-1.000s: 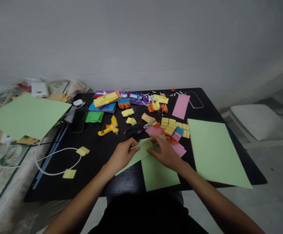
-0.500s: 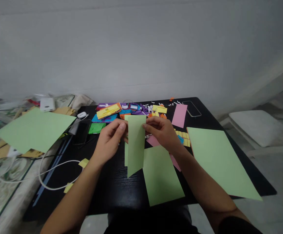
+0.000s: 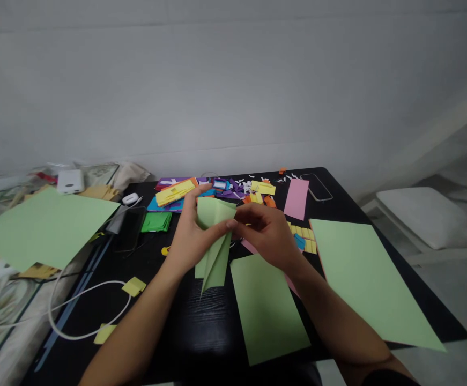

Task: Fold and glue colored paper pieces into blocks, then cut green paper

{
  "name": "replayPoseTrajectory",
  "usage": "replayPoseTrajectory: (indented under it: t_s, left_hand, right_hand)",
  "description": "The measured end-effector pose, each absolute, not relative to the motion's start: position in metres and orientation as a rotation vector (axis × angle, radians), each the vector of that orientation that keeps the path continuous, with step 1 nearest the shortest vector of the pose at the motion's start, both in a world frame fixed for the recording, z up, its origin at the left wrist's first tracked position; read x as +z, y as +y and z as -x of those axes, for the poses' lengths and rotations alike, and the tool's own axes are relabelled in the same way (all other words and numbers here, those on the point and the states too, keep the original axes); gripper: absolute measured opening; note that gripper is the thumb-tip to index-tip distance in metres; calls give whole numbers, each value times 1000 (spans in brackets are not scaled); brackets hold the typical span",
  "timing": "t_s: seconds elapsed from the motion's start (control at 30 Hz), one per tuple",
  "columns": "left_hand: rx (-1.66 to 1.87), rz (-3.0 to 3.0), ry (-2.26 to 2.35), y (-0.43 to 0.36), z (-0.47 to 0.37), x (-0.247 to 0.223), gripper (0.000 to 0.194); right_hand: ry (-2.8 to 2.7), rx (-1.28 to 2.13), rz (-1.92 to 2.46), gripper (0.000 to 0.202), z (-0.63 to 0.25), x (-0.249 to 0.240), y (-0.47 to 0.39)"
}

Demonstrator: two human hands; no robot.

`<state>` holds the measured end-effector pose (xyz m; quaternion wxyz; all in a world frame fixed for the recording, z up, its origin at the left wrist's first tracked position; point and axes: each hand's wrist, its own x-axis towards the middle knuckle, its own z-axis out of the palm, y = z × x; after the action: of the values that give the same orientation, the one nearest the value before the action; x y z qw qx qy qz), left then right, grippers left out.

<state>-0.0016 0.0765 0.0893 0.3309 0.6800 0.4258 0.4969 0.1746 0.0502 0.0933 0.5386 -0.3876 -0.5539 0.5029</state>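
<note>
Between my two hands, above the black table (image 3: pixel 185 327), is a folded piece of light green paper (image 3: pixel 217 252) with several layers hanging down. My left hand (image 3: pixel 195 230) is closed on it, the thumb pressed across its front near the top and the index finger stretched up behind. My right hand (image 3: pixel 263 230) pinches its right upper edge with curled fingers. Just below my right hand a flat green paper piece (image 3: pixel 269 311) lies on the table. A larger green sheet (image 3: pixel 372 279) lies to the right.
Cut paper strips, among them a yellow bundle (image 3: pixel 176 192), a green bundle (image 3: pixel 156 221) and purple scraps (image 3: pixel 235 188), crowd the table's back. Nearby are a pink paper (image 3: pixel 296 198) and a clear phone case (image 3: pixel 317 187). On the left are a white cable (image 3: pixel 72 338) and another green sheet (image 3: pixel 52 225).
My left thumb has come across the paper's front, and the layers now bend and fan inward instead of hanging as a flat panel. The view has shifted slightly.
</note>
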Motion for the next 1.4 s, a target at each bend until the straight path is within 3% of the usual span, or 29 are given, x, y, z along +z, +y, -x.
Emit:
replayPoseTrajectory:
  t_s: [0.27,0.5,0.7,0.77,0.9,1.4]
  left_hand:
    - [1274,-1740,1174,70,2,95,54]
    - [1259,-1970,1260,63,4,96,54]
    - [1224,-2071,1292,56,2,99,53]
    - [1174,-2029,1246,55,5,104,54]
    - [978,-1769,1021,58,19,114,27]
    - [962,-1540,1039,61,20,110,20]
  right_hand:
    - [-1513,1152,963,35,-187,99,44]
    - [-1444,1156,990,18,-195,106,39]
    - [-1502,996,1074,16,-193,99,43]
    - [-1499,1017,1053,14,-193,99,44]
    - [-1477,1115,1006,14,-194,100,43]
    - [-1355,1139,963,13,-188,102,39]
